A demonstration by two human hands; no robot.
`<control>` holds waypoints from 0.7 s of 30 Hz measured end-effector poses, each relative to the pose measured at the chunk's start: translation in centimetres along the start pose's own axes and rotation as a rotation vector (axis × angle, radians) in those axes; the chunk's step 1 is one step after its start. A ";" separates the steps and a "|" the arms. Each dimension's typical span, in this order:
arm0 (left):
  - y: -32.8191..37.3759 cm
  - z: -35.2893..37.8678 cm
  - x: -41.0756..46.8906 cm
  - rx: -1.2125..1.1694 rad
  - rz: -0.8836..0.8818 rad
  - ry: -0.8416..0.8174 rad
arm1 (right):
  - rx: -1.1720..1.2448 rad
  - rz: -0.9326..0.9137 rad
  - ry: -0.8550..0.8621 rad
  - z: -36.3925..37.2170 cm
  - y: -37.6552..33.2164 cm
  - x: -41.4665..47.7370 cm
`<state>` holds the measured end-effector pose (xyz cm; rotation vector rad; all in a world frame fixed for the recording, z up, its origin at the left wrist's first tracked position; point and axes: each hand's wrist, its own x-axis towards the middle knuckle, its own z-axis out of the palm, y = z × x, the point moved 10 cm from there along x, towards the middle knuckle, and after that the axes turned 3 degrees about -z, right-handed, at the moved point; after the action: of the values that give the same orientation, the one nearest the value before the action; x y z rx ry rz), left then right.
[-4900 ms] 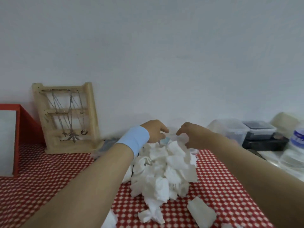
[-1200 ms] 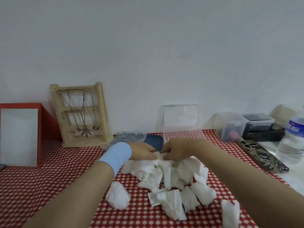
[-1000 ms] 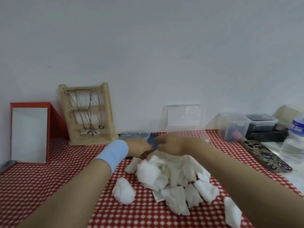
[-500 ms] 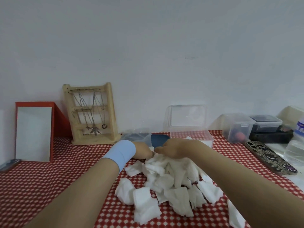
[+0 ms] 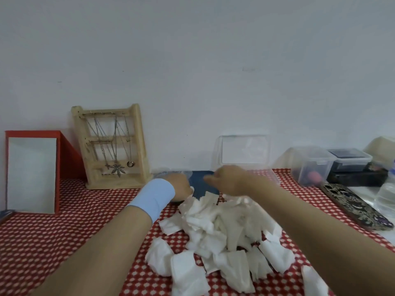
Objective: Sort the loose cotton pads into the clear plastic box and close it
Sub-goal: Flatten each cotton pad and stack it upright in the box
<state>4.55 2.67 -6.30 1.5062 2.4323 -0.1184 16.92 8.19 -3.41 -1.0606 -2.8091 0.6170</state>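
Note:
A heap of white cotton pads (image 5: 224, 229) lies on the red-and-white checked tablecloth (image 5: 42, 242), with several loose pads spread toward me. The clear plastic box (image 5: 271, 178) stands behind the heap near the wall, its lid (image 5: 243, 150) upright and open. My left hand (image 5: 181, 186), with a light blue wristband, rests at the heap's far left edge; its fingers are hidden. My right hand (image 5: 226, 180) hovers over the heap's far edge just in front of the box, fingers pointing left, with nothing visibly in them.
A dark blue item (image 5: 203, 185) and clear plastic wrap (image 5: 171, 174) lie behind my hands. A wooden necklace stand (image 5: 111, 146) and red-framed mirror (image 5: 32, 171) stand at the left. At the right are small containers (image 5: 310, 165), a patterned phone (image 5: 354, 206) and a water bottle (image 5: 386, 195).
Both hands pushed the pads into a tighter heap. My right hand has lifted off the heap toward the box front; the left stays at the heap's far edge.

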 end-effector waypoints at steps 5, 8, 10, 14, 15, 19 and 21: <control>5.4 -3.2 0.8 -0.365 0.109 0.145 | -0.120 0.274 0.299 -7.0 9.6 -1.3; 8.9 -1.0 1.6 -0.415 0.178 0.010 | -0.088 0.464 0.184 -5.4 14.7 -2.4; 10.0 0.4 2.0 -0.433 0.182 -0.064 | 0.079 0.469 0.165 -3.9 16.2 -2.0; 9.3 0.5 3.2 -0.565 0.171 -0.026 | 0.316 0.404 0.186 -2.6 16.2 -0.6; 8.9 0.5 3.3 -0.573 0.171 -0.020 | 0.344 0.400 0.178 -2.4 16.3 -0.5; 7.7 0.3 3.4 -0.459 0.153 0.043 | 0.215 0.336 0.154 -2.7 15.5 -1.1; 7.5 -0.3 2.5 -0.377 0.150 0.101 | 0.080 0.302 0.302 -4.8 15.0 -2.4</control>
<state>10.10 8.33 -6.13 1.5380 2.2402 0.4320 29.03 18.51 -4.77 -1.4403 -2.3696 0.5338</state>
